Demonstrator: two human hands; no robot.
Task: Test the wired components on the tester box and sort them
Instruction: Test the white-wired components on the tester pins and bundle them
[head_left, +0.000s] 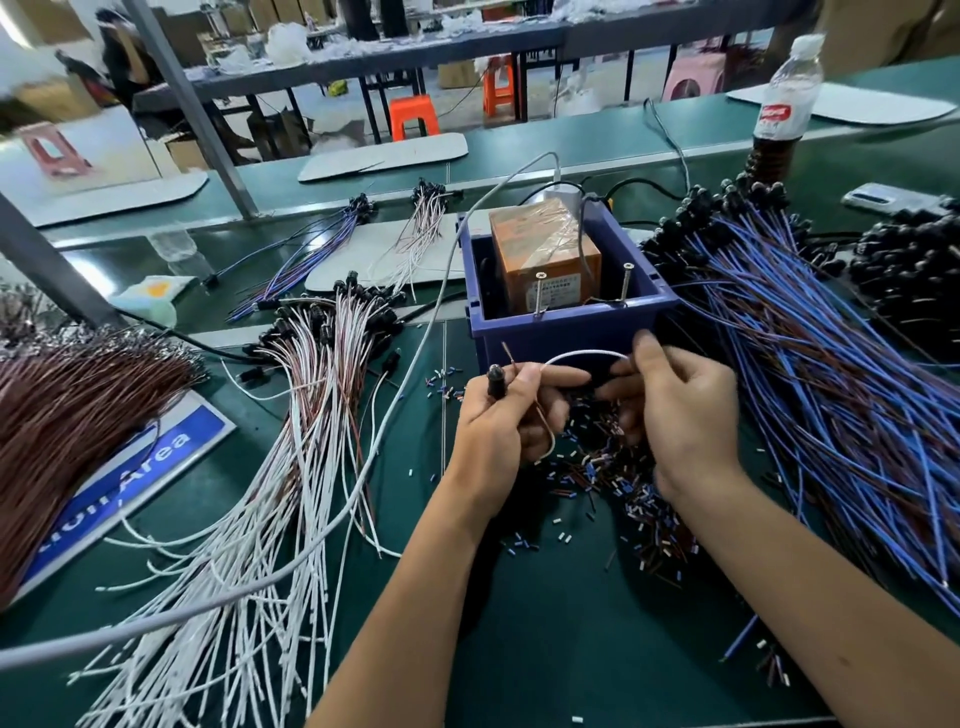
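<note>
1. Black, cylindrical component body (494, 378) with one white lead (582, 354) and one brown lead (543, 421); it is held in the air just in front of the tester box (566, 312), above the middle of the worktop (545, 623).
2. Left hand (506, 415) grips the body, fingers curled round it.
3. Right hand (675, 410) pinches the white lead, which arcs between both hands.
4. Tester box: blue bin holding an orange unit, two screws (540, 293) upright at its near wall.
5. White-wired pile (311, 395) lies toward the left edge, blue-wired pile (810, 364) toward the right edge.
</note>
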